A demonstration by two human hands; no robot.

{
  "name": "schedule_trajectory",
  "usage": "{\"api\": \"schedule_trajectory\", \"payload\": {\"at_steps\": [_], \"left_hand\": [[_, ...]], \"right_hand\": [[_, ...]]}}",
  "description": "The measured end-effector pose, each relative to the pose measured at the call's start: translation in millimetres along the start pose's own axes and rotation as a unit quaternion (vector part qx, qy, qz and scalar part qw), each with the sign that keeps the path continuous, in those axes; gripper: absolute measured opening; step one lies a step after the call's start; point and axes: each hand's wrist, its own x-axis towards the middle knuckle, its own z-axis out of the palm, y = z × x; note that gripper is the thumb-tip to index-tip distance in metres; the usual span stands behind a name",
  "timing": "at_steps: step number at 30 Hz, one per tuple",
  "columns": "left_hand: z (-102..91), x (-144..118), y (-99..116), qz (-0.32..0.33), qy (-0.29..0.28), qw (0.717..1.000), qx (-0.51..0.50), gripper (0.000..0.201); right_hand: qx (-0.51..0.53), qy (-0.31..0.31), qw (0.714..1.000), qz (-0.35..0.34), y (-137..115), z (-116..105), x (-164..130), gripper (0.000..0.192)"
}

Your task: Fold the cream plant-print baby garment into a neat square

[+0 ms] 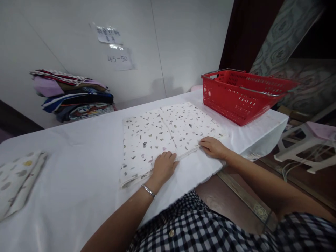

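A white cloth (149, 134) with small printed figures lies folded flat on the white-covered table, with a crease or seam running through its middle. My left hand (163, 166), with a silver bracelet at the wrist, is closed on the cloth's near edge, fingers bent over the top. Farther right along that same edge, my right hand (213, 147) grips it with the fingers held together. Its thumb is hidden from view. The layers show at the cloth's near left corner, where the edge is rounded by a fold.
A red plastic basket (225, 99) with metal handles stands at the table's right end. Another folded printed cloth (15, 178) lies at the left. A pile of folded fabrics (78, 96) is beyond the far edge. Paper notes (118, 58) hang on the wall; a plastic stool (312, 140) stands right.
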Motion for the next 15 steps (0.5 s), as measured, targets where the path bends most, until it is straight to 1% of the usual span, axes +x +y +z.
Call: {"api": "schedule_trajectory", "payload": {"at_steps": [2,4,9,12,15], "left_hand": [[-1.1,-0.9,-1.4,0.007,0.004,1.0,-0.01,0.025],[-1.6,-0.4,-2.5,0.007,-0.002,1.0,-0.01,0.021],[-1.2,3.2,-2.4,-0.002,-0.004,1.0,0.022,0.018],[-0.2,2.8,-2.7,-0.002,0.004,1.0,0.019,0.02],[0.9,1.2,-3.5,0.007,0.012,1.0,-0.001,0.023]], "right_hand": [[0.01,-0.01,1.0,-0.009,0.0,-3.1,0.7,0.031],[0.01,-0.016,1.0,-0.015,0.8,-4.7,1.2,0.031],[-0.027,-0.023,0.999,-0.022,2.3,-3.7,2.0,0.028],[-0.041,-0.022,0.999,-0.022,1.5,-2.2,2.3,0.027],[-0.041,-0.009,0.999,-0.018,1.0,-0.8,3.1,0.026]]}}
